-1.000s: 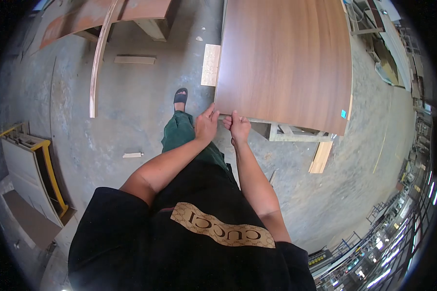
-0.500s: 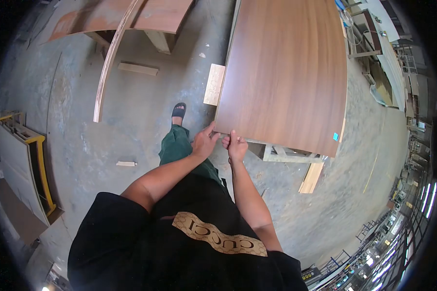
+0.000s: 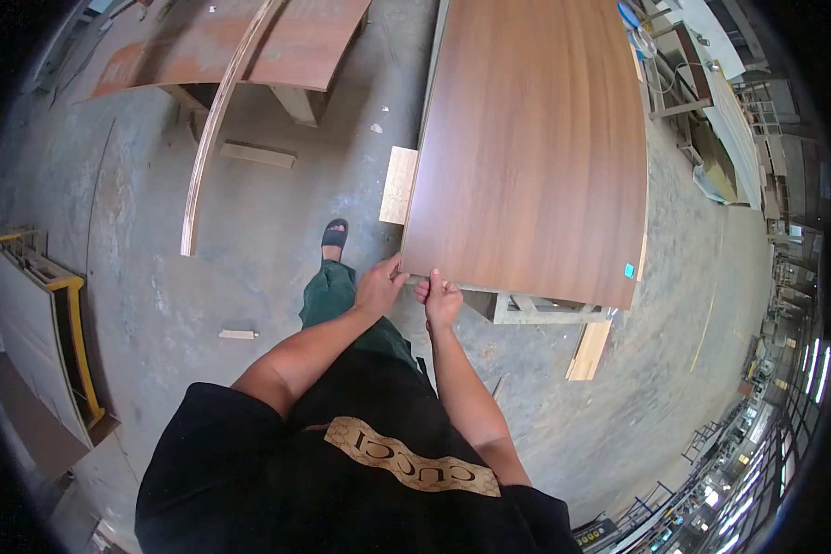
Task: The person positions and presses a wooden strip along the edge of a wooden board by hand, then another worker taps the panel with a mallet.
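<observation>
A large brown wood-grain panel (image 3: 531,152) lies flat on a low support frame (image 3: 517,311), its near edge toward me. At the panel's near left corner is my left hand (image 3: 379,286), its thumb and index finger closed about the corner. Just to the right, my right hand (image 3: 441,301) pinches the near edge, thumb on top and the other fingers curled below. The undersides of the fingers are hidden. A small blue-green sticker (image 3: 629,270) marks the panel's near right corner.
Pale wood pieces (image 3: 398,186) (image 3: 588,351) stick out from under the panel. A long thin strip (image 3: 214,138) and a reddish sheet on supports (image 3: 286,42) are at the upper left. A yellow-edged rack (image 3: 81,342) stands left. Wood scraps (image 3: 258,154) lie on the floor.
The view has shifted, so the panel and hands sit slightly lower in it. My left fingers have drawn closer together at the corner. My right hand keeps its pinch on the edge.
</observation>
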{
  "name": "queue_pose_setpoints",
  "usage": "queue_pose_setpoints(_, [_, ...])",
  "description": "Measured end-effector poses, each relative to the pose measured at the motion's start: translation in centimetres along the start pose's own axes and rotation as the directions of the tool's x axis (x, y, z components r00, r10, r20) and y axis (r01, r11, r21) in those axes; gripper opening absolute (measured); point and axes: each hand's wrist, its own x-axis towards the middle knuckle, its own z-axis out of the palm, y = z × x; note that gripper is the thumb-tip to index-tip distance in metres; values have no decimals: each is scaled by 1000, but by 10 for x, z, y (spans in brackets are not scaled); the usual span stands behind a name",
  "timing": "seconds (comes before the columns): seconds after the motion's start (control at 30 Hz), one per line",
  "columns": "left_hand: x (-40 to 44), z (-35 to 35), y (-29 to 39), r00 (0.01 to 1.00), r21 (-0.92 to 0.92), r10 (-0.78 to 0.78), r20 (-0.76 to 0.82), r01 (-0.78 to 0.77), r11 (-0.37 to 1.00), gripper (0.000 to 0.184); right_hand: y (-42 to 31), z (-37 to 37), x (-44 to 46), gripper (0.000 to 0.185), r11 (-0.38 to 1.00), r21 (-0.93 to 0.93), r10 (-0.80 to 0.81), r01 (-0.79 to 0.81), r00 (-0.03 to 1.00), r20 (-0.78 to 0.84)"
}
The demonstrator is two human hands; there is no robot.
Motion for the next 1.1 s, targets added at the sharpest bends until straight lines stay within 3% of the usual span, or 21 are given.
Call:
queue_pose_setpoints(0.17, [4,-2,-7,996,33,85,3,-85,996,42,5,-1,2,39,999,-39,2,-3,999,-34])
queue_pose_setpoints(0.23, [6,-7,-1,996,-61,11,84,-6,998,43,5,-3,2,39,998,-65,7,-8,1000,-26])
queue_pose_setpoints(0.37, [7,-3,-10,999,-117,28,36,-24,993,42,6,-4,3,40,995,-102,11,-12,1000,-14])
queue_pose_setpoints(0.47, [11,-4,-12,994,-197,8,105,12,980,40,-2,-4,-1,41,988,-156,3,-1,1000,11])
queue_pose_setpoints(0.57, [10,-8,-8,996,-109,3,92,7,994,38,2,-7,1,40,987,-161,-8,13,999,31])
queue_pose_setpoints(0.7, [10,-7,-12,995,-120,83,48,-77,990,38,-2,-9,1,41,979,-202,-6,15,999,49])
queue_pose_setpoints(0.93, [13,-12,-8,995,-183,93,45,-83,980,36,3,-11,5,42,963,-270,-5,17,999,44])
queue_pose_setpoints(1.03, [14,-9,-14,994,-187,102,48,-92,978,37,0,-10,4,43,976,-219,0,12,999,51])
queue_pose_setpoints(1.1, [15,-8,-14,992,-193,114,51,-102,976,38,0,-11,4,43,956,-294,-1,13,999,41])
